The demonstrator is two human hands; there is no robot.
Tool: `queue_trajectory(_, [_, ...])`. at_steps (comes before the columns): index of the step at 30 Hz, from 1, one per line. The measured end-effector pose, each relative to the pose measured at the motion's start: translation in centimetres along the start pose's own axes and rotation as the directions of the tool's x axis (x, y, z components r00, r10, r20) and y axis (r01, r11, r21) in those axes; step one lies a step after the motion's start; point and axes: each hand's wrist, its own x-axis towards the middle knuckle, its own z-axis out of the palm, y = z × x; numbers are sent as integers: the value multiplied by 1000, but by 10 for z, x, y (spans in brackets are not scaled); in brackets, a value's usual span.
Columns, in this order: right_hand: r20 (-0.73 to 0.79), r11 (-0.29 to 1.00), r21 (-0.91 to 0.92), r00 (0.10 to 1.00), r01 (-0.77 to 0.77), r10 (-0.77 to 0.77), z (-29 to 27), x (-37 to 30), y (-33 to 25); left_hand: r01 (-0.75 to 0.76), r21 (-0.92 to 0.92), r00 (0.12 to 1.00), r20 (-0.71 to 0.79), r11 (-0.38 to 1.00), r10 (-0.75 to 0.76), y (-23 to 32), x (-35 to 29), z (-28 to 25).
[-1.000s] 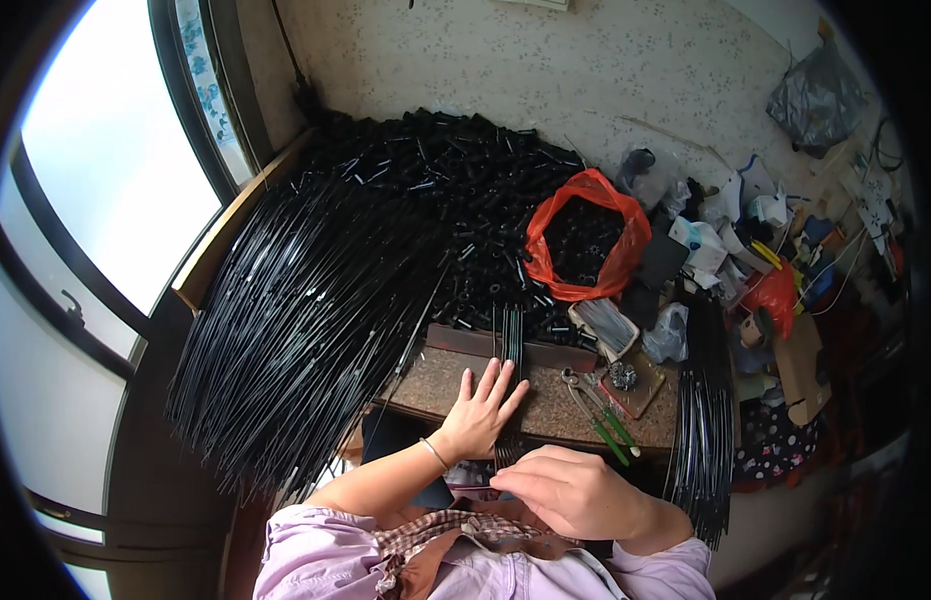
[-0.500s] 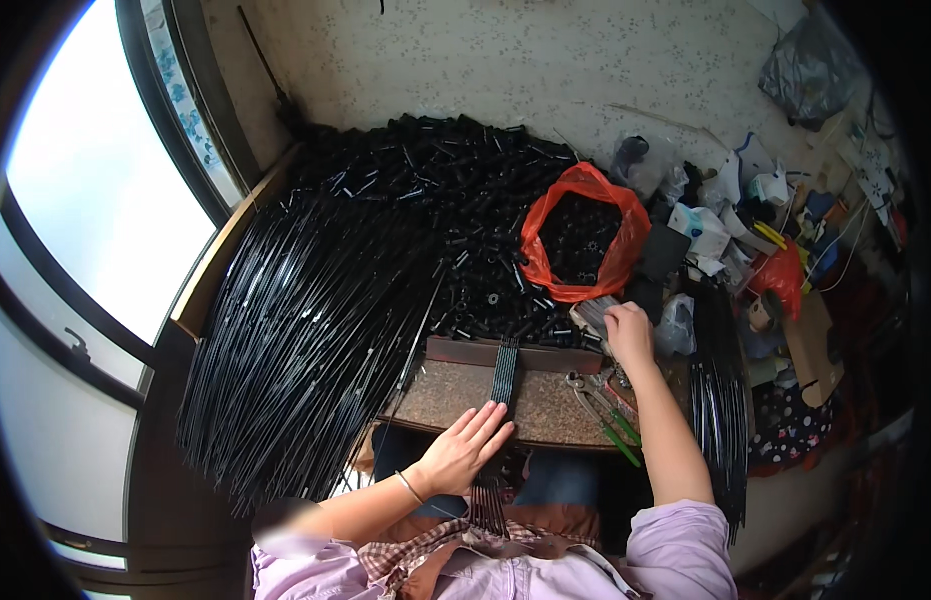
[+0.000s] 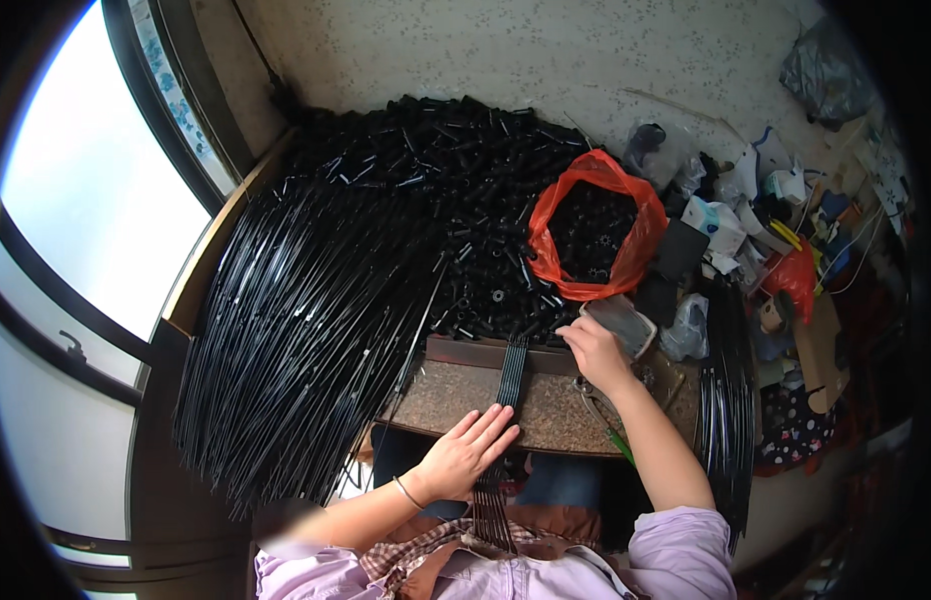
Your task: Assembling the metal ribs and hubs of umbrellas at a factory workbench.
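Note:
My left hand (image 3: pixel 468 455) lies flat with its fingers stretched out over a row of thin black rods (image 3: pixel 512 372) set side by side. The far ends of the rods rest against a dark brown bar (image 3: pixel 566 357), and their near ends hang toward my lap. My right hand (image 3: pixel 598 355) is above the bar's right end, its thumb and fingers pinched together. What sits between those fingertips, if anything, is too small to make out. Just beyond it is a shallow clear box (image 3: pixel 626 325). Pliers (image 3: pixel 618 440) with green handles are partly hidden under my right forearm.
A speckled brown board (image 3: pixel 561 410) forms the near work edge. Long black rods (image 3: pixel 296 330) fan out at left; short black tubes (image 3: pixel 416 150) heap up behind. A red plastic bag (image 3: pixel 646 240) holds small dark parts. More rods (image 3: pixel 726 390) and clutter lie at right.
My right hand has moved left and a little nearer, away from the clear box to the bar's right end. My left hand stays flat on the rods. The view has shifted slightly.

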Motion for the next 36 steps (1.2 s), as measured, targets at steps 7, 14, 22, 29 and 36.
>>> queue_trajectory(7, [163, 996, -22, 983, -82, 84, 21, -6, -5, -4, 3, 1000, 14, 1000, 4, -1, 4, 0])
queue_trajectory(14, [171, 993, -73, 979, -98, 109, 27, -2, -14, 3, -17, 1000, 11, 1000, -2, -2, 5, 2])
queue_trajectory(22, [200, 1000, -26, 980, 7, -1, 28, 8, -6, 6, -44, 1000, 13, 999, -5, -2, 4, 0])
queue_trajectory(29, [-9, 964, -212, 986, 160, -166, 18, 11, -15, 5, -41, 1000, -5, 999, -5, -2, 2, 3])
queue_trajectory(36, [117, 940, -232, 966, 251, -230, -2, -11, 9, -7, -61, 1000, -10, 998, 7, -1, 3, 0])
